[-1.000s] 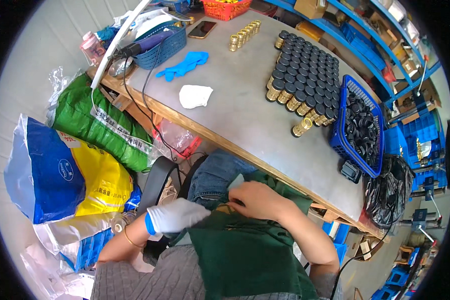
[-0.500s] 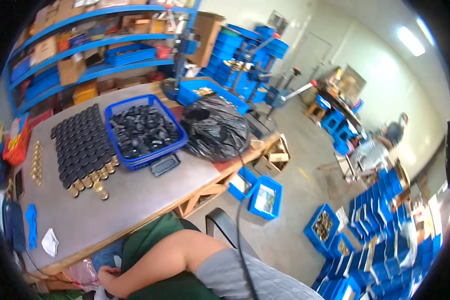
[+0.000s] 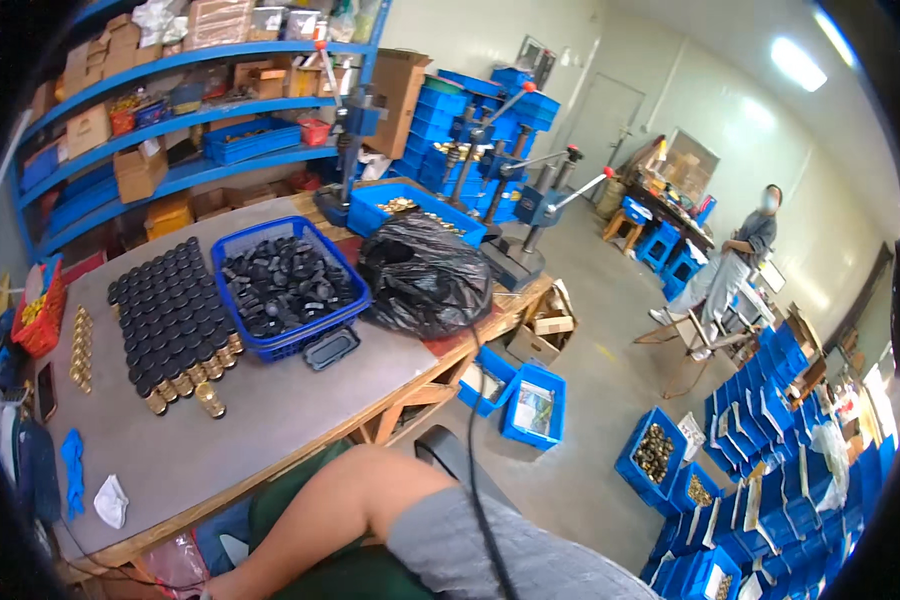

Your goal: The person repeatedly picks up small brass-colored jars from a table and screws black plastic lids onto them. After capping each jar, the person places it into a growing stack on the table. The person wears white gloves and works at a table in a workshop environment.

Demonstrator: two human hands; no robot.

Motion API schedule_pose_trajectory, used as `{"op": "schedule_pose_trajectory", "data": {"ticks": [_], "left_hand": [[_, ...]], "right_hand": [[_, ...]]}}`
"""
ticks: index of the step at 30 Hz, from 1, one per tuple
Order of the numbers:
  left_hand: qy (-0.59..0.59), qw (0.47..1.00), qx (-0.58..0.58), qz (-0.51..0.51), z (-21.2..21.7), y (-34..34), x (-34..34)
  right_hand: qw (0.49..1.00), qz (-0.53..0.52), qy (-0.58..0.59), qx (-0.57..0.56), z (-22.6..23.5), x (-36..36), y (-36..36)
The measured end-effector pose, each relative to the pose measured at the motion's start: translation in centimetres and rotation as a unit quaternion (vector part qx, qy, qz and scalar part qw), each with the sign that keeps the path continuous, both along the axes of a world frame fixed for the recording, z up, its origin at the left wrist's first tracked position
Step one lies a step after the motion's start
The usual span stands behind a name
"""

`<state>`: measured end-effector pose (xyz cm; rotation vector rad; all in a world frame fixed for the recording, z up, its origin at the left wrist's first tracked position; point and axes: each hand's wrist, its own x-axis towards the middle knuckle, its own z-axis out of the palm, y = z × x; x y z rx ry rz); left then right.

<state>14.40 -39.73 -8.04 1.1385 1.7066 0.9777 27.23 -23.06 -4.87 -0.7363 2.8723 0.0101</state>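
Centrally, the blue basket (image 3: 292,290) of black caps sits on the table (image 3: 270,420), black bag (image 3: 425,275) beside it, brown cartons (image 3: 138,170) on blue shelves. Bare arm (image 3: 350,505) crosses below; hands hidden, grip cannot be told. View panned right since earlier.

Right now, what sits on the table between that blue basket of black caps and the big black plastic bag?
In the head view, nothing sits between them: the blue basket and the black plastic bag stand side by side, almost touching. A small dark tray lies just in front.
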Motion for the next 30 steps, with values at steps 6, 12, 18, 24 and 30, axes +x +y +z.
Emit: {"op": "schedule_pose_trajectory", "data": {"ticks": [6, 12, 18, 24, 30], "left_hand": [[-0.190, 0.977, -0.074, 0.070, 5.0, 0.9, -0.5], [-0.242, 0.964, 0.030, 0.108, 7.0, -0.5, 2.5], [-0.297, 0.951, -0.080, -0.039, -1.8, -5.4, 2.1], [-0.219, 0.957, -0.103, -0.157, 5.1, -3.9, 3.9], [-0.107, 0.948, -0.094, -0.286, 12.6, -2.2, -0.3]], "right_hand": [[0.987, 0.120, 0.105, -0.017, 1.2, 2.7, 1.1], [0.987, 0.069, 0.076, -0.126, 3.9, 2.7, 3.7], [0.987, 0.077, 0.073, -0.123, 4.6, 3.0, 4.2], [0.969, 0.131, 0.145, -0.152, 6.3, 4.5, 3.7], [0.888, -0.053, 0.178, -0.421, 13.0, 4.3, 6.4]]}}
